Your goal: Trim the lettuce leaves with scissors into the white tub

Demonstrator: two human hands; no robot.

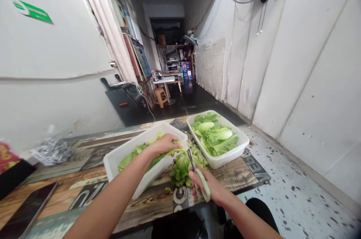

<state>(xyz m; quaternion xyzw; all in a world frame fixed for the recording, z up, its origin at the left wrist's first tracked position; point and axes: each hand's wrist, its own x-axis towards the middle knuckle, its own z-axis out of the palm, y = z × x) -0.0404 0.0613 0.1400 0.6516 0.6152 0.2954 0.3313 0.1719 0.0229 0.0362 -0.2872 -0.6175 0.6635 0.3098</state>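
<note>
My right hand (207,186) is closed around the light green handles of a pair of scissors (200,178), whose blades point up and away. Over the right rim of the left white tub (121,182), my left hand (166,144) grips a lettuce leaf (177,151), its stem end close to the scissor blades. More green leaves (128,160) lie inside that tub. Between the two tubs a pile of lettuce trimmings (182,169) sits on the table. The right white tub (225,160) holds several lettuce pieces (216,133) with pale stems.
The wood-patterned table (152,209) carries a phone (31,209) at the near left and a crumpled clear plastic bag (52,150) farther back. Behind the table stand a black case (124,99) and a stool (160,97). A white wall (310,81) runs along the right.
</note>
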